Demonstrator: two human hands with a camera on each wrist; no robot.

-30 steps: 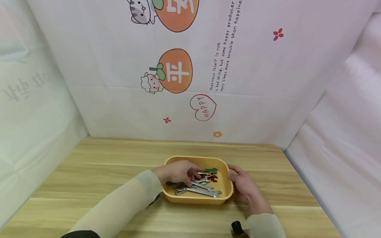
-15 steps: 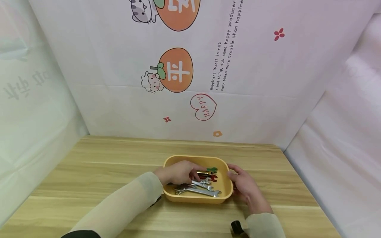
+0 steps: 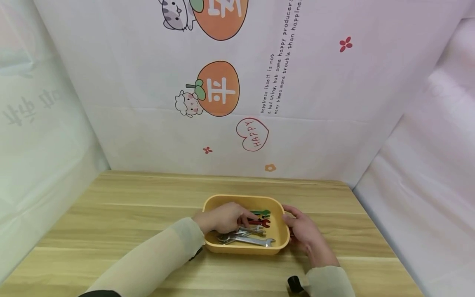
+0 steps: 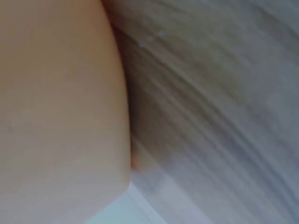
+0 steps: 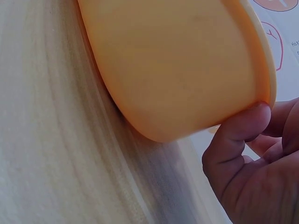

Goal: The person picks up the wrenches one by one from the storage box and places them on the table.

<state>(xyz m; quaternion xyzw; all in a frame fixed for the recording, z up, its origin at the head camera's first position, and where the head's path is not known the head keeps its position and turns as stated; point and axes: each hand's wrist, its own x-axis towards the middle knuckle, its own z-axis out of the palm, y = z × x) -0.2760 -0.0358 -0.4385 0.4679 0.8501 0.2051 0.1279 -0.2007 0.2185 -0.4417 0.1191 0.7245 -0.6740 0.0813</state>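
A yellow plastic basin (image 3: 243, 249) on the wooden table holds several wrenches. Among them are a green wrench (image 3: 265, 213), a red wrench (image 3: 264, 223) and a large silver wrench (image 3: 256, 240). My left hand (image 3: 226, 217) reaches down inside the basin, its fingertips by the red and green wrenches. The thumb is hidden, and whether those fingers pinch a wrench cannot be told. At the basin's right end, my right hand (image 3: 305, 231) grips the rim, and in the right wrist view its thumb (image 5: 243, 123) presses against the basin wall.
The wooden tabletop (image 3: 148, 194) spreads around the basin. A printed white sheet (image 3: 315, 144) hangs behind it, with white sheets (image 3: 419, 165) at the sides. The left wrist view shows only a blurred close surface (image 4: 60, 107) and wood grain.
My left fingers have moved slightly within the basin, and a slanted silver wrench has shifted to lie flatter. The gold wrench seen earlier is out of sight. My right hand stays put.
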